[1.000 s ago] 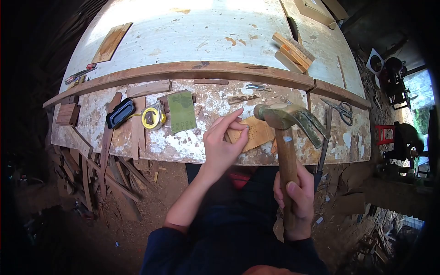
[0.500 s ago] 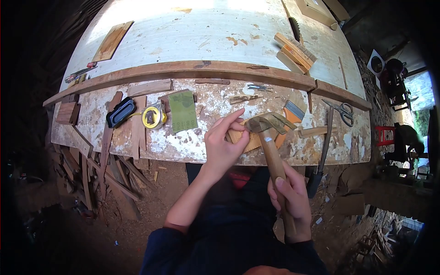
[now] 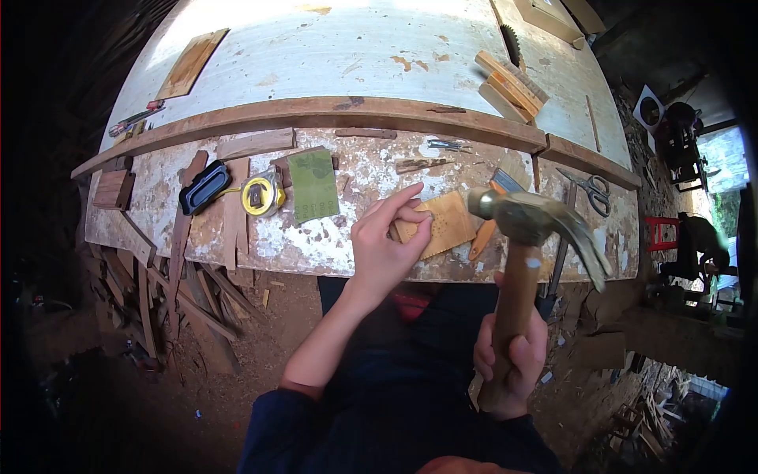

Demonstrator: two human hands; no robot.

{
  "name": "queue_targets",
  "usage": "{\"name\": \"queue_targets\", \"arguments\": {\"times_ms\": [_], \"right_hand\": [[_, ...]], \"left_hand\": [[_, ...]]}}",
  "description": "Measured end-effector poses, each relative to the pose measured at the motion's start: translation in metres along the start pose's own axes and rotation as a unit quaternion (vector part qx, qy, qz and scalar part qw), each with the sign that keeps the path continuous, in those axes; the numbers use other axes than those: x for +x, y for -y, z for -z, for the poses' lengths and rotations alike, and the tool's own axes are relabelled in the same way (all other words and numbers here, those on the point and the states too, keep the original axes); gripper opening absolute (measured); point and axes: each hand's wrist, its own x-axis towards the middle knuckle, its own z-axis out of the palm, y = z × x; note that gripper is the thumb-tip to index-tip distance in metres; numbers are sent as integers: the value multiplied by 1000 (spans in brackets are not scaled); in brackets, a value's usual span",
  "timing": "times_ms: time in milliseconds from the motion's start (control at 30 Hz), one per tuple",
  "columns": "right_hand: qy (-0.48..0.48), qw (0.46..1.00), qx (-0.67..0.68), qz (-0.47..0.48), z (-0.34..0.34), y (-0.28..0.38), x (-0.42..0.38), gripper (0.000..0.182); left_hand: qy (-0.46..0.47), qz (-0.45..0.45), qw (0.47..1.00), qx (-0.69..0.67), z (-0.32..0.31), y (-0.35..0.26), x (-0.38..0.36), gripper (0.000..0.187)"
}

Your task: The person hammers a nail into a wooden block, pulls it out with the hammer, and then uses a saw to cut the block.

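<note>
A small light wooden block (image 3: 448, 223) lies near the bench's front edge. My left hand (image 3: 391, 233) rests on its left side, thumb and fingertips pinched together over the wood; whatever is between them is too small to make out. In my right hand (image 3: 513, 359) is a claw hammer (image 3: 517, 292), gripped by its wooden handle. Its head is raised toward the camera, to the right of the block, with the face pointing left and the claw right. Partly behind the hammer and block lies an orange-handled brush (image 3: 483, 238).
Left of my hands lie green sandpaper (image 3: 313, 186), a yellow tape measure (image 3: 262, 195) and a black tray (image 3: 207, 188). Scissors (image 3: 594, 192) lie at the right. A long wooden rail (image 3: 316, 114) crosses the bench. Wood scraps (image 3: 197, 304) lean below the front edge.
My right hand has lifted the hammer up and to the right, away from my left fingertips, uncovering more of the block. My left hand keeps its pinch in nearly the same place.
</note>
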Motion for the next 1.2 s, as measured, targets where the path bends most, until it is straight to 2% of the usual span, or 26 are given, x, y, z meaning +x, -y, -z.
{"name": "queue_targets", "arguments": {"times_ms": [67,167,200,300,333,433,500,600,633,667,900,1100,1200], "right_hand": [[11,998,21,65,3,-7,-2,81],[14,998,-19,-62,8,-4,14,80],[19,987,-70,-145,14,-1,24,78],[-4,994,-55,-91,6,8,22,75],[-4,998,-23,-59,5,8,23,73],[21,997,-35,64,11,-1,44,73],[25,992,-57,106,14,-6,66,69],[48,985,-73,149,22,-20,105,65],[65,983,-70,159,30,-31,117,64],[82,980,-67,167,34,-38,124,63],[47,984,-131,108,32,-41,126,67],[29,980,-153,126,29,-48,123,65],[33,980,-158,120,31,-48,124,65]], "left_hand": [[0,-3,1000,-2,0,1,-1,49],[3,-8,1000,-2,1,2,1,48],[5,-7,1000,-1,1,2,0,48],[27,-11,999,13,2,3,-1,54],[28,-17,999,20,3,3,-1,54],[33,-56,996,55,2,-1,9,54],[40,-91,990,104,2,-9,17,54],[52,-15,994,99,-3,-17,20,52],[49,-17,993,110,-6,-16,21,51],[46,-17,991,123,-8,-13,21,50],[5,-50,991,122,-12,-12,20,38],[-4,3,997,79,-13,-17,21,26],[18,-70,992,101,-4,-14,18,17]]}}
